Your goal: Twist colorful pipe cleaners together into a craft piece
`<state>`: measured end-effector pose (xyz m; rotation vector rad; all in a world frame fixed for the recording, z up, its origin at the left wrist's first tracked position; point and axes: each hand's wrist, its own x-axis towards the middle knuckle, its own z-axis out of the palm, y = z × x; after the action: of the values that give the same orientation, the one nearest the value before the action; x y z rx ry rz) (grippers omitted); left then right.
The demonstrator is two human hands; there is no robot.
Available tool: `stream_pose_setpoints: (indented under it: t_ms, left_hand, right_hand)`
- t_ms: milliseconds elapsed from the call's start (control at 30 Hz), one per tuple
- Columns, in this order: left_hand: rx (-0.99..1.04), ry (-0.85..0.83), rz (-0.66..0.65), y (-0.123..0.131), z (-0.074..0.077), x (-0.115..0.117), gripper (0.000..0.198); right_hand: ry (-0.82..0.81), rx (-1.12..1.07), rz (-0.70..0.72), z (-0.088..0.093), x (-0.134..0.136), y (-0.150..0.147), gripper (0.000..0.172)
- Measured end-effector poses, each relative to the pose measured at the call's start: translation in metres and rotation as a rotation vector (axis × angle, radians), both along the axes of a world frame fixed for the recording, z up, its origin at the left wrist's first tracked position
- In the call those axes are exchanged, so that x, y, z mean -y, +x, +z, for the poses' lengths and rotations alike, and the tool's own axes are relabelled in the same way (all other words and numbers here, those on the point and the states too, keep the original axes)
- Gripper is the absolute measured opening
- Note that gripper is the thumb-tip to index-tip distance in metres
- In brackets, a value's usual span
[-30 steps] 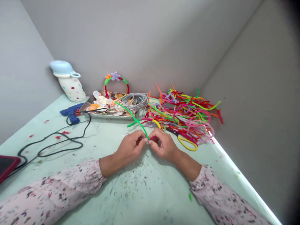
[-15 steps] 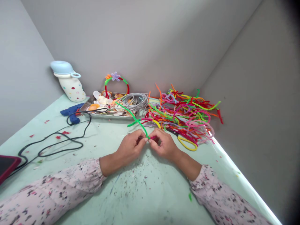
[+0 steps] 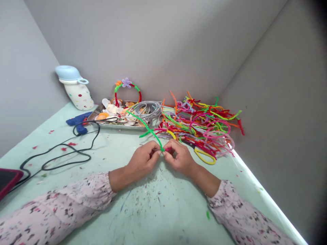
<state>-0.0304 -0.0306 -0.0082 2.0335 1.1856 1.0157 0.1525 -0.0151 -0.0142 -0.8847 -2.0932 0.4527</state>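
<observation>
Both my hands meet over the middle of the table, fingertips nearly touching. My left hand [image 3: 143, 157] is closed in a pinch at the lower end of a bright green pipe cleaner [image 3: 156, 138], whose long free end slants up and leftward. Pinched just opposite, my right hand [image 3: 180, 157] holds a dark pink pipe cleaner [image 3: 167, 149] where the green one bends against it. A thin grey strand [image 3: 142, 145], perhaps wire, shows behind my left fingers. The exact join is partly hidden by my thumbs and fingertips.
Beyond my hands, a metal tray [image 3: 122, 127] holds shells, coiled grey wire [image 3: 146, 109] and a pipe-cleaner hoop [image 3: 140, 96]. Right are piled pipe cleaners [image 3: 199, 122] and yellow-handled scissors [image 3: 205, 160]. Left are a blue glue gun [image 3: 79, 121], black cord [image 3: 88, 157] and bottle [image 3: 78, 95].
The green pipe cleaner's lower end now bends round at my fingertips. A thin grey strand has come into sight behind my left hand. Both hands stay almost in place.
</observation>
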Motion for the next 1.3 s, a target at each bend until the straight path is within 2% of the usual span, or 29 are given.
stream_pose_setpoints:
  t_ms: [433,833,1300]
  left_hand:
    - [-0.030,0.002,-0.002,0.0002,0.0022,0.0009,0.009]
    - [-0.042,-0.008,-0.019,0.0001,0.0018,-0.0008,0.010]
    - [-0.064,0.018,-0.028,-0.0002,0.0030,0.0007,0.010]
  right_hand:
    - [-0.006,-0.024,0.049,0.0052,0.0017,0.0006,0.004]
    - [-0.029,-0.026,0.001,0.0044,0.0009,-0.0013,0.007]
    - [-0.043,-0.015,0.020,0.0050,0.0014,-0.0017,0.006]
